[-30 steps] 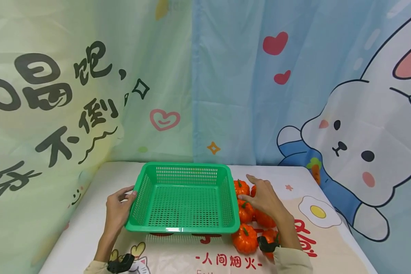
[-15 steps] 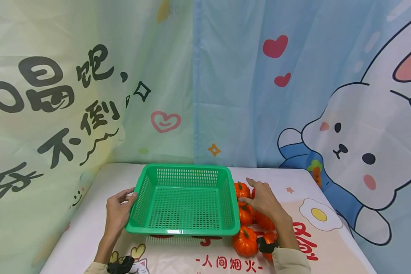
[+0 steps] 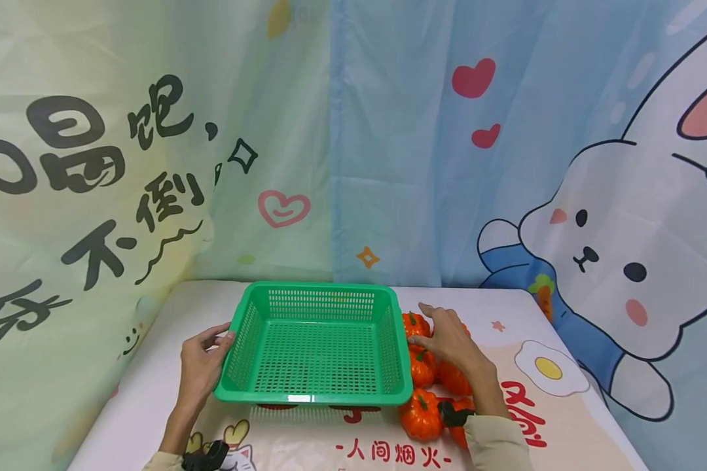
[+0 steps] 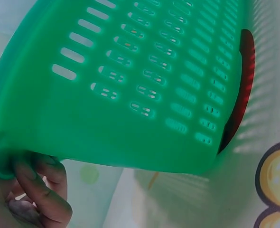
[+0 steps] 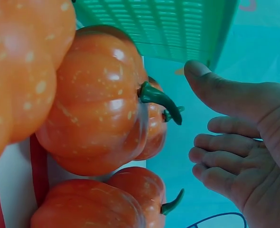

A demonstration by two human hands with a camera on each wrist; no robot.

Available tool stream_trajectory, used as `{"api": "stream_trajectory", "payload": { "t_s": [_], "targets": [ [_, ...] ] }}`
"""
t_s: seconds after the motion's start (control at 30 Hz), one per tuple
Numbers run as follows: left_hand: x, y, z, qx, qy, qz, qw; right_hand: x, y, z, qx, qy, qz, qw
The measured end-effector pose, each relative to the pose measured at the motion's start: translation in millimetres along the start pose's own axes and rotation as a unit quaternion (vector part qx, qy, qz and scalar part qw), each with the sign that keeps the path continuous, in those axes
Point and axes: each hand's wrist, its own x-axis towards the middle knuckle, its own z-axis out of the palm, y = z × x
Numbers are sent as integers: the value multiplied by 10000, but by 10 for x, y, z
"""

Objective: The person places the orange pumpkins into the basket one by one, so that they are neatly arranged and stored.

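Note:
A green plastic basket (image 3: 315, 356) with slotted sides lies in the middle of the table, its inside bare. My left hand (image 3: 201, 361) grips the basket's left rim; in the left wrist view its fingers (image 4: 50, 194) curl beneath that rim. Several small orange pumpkins with green stems sit along the basket's right side, among them a front pumpkin (image 3: 421, 415) and a middle pumpkin (image 3: 422, 367). Above the farther ones hovers my right hand (image 3: 452, 339), thumb and fingers spread. The right wrist view shows it apart from the nearest pumpkin (image 5: 95, 99), holding nothing.
A white table (image 3: 153, 366) carries a printed mat (image 3: 306, 435) under the basket and pumpkins. Behind the table hangs a cartoon-printed curtain (image 3: 383, 163), close to its back edge. The right forearm passes over pumpkins at the front right.
My right hand has shifted slightly to the left over the pumpkins, uncovering more of one behind it. The left hand and the basket stay where they were.

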Motion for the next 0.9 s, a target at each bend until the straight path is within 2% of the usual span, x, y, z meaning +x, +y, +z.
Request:
{"api": "stream_trajectory", "payload": {
  "t_s": [0.47,0.67,0.9],
  "targets": [
    [-11,51,-2,29,-16,-25,10000,63,101,117,45,-19,-127,9999],
    [1,50,9,-31,-22,-48,10000,96,137,102,98,-113,-89,9998],
    [-8,34,0,23,14,-15,10000,168,176,93,16,-77,-331,9994]
  ]
}}
